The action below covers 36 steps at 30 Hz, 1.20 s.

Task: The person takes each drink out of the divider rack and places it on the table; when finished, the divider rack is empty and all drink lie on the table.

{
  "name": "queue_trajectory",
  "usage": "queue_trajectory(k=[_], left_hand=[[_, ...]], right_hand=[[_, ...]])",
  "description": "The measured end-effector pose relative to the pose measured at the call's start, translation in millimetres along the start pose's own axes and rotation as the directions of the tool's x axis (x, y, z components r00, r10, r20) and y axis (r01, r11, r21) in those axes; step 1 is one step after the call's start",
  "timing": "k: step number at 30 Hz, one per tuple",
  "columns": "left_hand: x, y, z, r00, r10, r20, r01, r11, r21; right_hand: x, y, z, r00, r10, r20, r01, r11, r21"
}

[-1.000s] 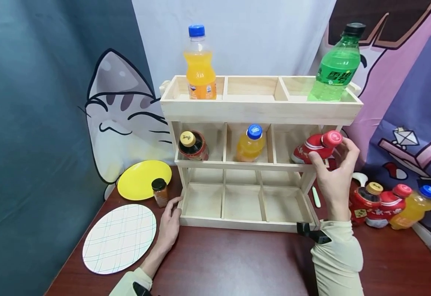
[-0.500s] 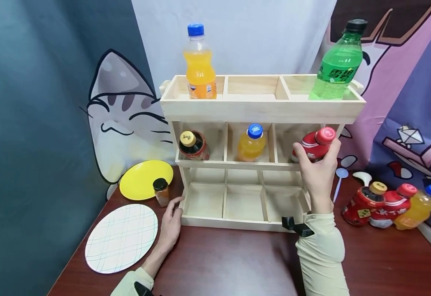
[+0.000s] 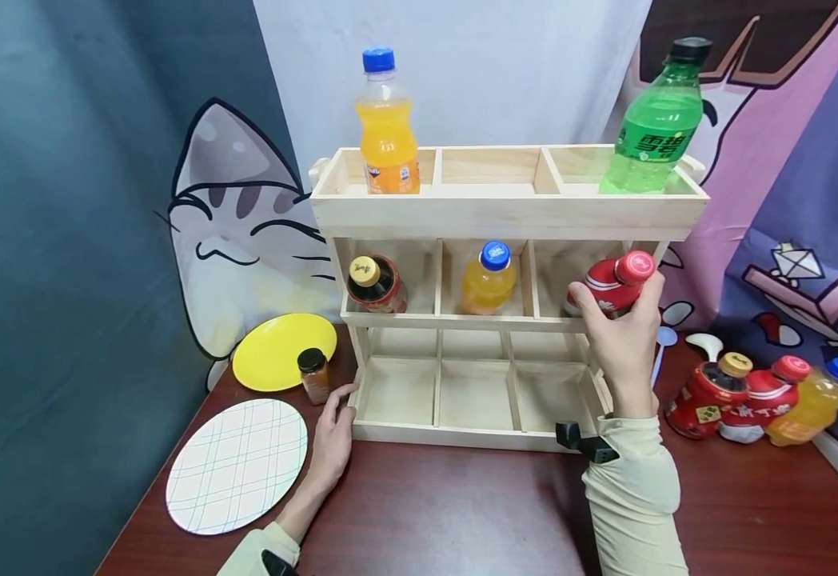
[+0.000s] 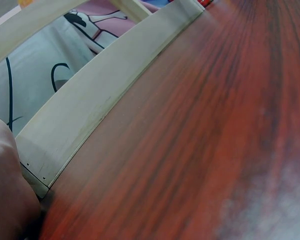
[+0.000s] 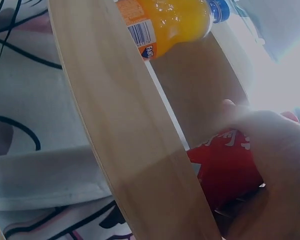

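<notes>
In the head view my right hand point(image 3: 622, 344) grips a red-labelled drink bottle point(image 3: 609, 284) with a red cap, thumb on its left and fingers on its right. The bottle leans to the right in the right compartment of the middle tier of a wooden rack point(image 3: 508, 218). In the right wrist view the hand point(image 5: 285, 160) covers part of the red bottle point(image 5: 227, 165) behind the tier's front board point(image 5: 125, 120). My left hand point(image 3: 333, 440) rests against the rack's lower left side, beside a small black-lidded jar point(image 3: 314, 382).
The middle tier also holds a yellow-capped dark bottle point(image 3: 378, 288) and an orange drink bottle point(image 3: 489, 280). On top stand another orange drink bottle point(image 3: 389, 140) and a green soda bottle point(image 3: 652, 132). Several bottles point(image 3: 760, 400) stand at right; a checked plate point(image 3: 237, 468) and yellow plate point(image 3: 275, 348) lie left.
My right hand has moved left with the red bottle, bringing it further into the right compartment and less tilted. Over the last half second it shifts only slightly; the left hand stays put.
</notes>
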<state>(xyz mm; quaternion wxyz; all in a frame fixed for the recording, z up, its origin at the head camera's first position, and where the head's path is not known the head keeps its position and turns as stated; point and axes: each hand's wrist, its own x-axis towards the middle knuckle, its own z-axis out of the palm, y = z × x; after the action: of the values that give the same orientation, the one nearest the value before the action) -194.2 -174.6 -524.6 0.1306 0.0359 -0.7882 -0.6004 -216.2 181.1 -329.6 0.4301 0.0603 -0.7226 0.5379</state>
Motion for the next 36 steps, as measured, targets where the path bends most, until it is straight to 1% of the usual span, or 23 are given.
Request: queue_trajectory(k=[4,6,11,16,20,23,27,29,32,36], left_hand=[[0.1,-0.2,-0.4,1.0,0.005,0.002,-0.005,1.0,0.006],[-0.2,0.4,-1.1,1.0,-0.002,0.0,0.002,1.0,0.008],[-0.4,1.8,-1.9,1.0,-0.012,-0.003,0.012,1.0,0.007],[-0.5,0.1,-2.0,1.0,-0.001,-0.004,0.001,1.0,0.007],[-0.8,0.1,-2.1,1.0,-0.008,0.01,0.008,1.0,0.01],[-2.4,7.8,-2.8,0.999,-0.023,0.023,0.023,1.0,-0.012],[-6.0,22.7,-3.2,0.999,-0.014,0.029,0.016,0.999,-0.037],[-7.2,26.7,-3.0,1.0,-0.007,0.029,0.008,0.999,-0.041],[-5.8,22.6,-2.8,1.0,-0.007,0.029,0.008,0.999,-0.042],[-1.3,7.1,-1.8,1.0,-0.002,0.025,0.002,1.0,-0.013]], right_hand=[[0,-3,0,1.0,-0.01,-0.002,0.01,1.0,-0.021],[0,-3,0,1.0,-0.012,-0.001,0.012,1.0,-0.017],[0,0,0,1.0,-0.011,-0.003,0.011,1.0,0.017],[1,7,0,1.0,-0.006,-0.006,0.006,1.0,0.031],[1,8,-1,1.0,-0.022,-0.021,0.023,0.997,0.08],[1,3,-1,0.998,-0.049,-0.047,0.055,0.988,0.142],[0,-8,-3,0.992,-0.086,-0.089,0.102,0.975,0.198],[0,-12,-6,0.989,-0.103,-0.109,0.125,0.966,0.225],[-1,-17,-8,0.985,-0.109,-0.135,0.142,0.955,0.262],[-2,-17,-11,0.985,-0.088,-0.149,0.123,0.962,0.243]])
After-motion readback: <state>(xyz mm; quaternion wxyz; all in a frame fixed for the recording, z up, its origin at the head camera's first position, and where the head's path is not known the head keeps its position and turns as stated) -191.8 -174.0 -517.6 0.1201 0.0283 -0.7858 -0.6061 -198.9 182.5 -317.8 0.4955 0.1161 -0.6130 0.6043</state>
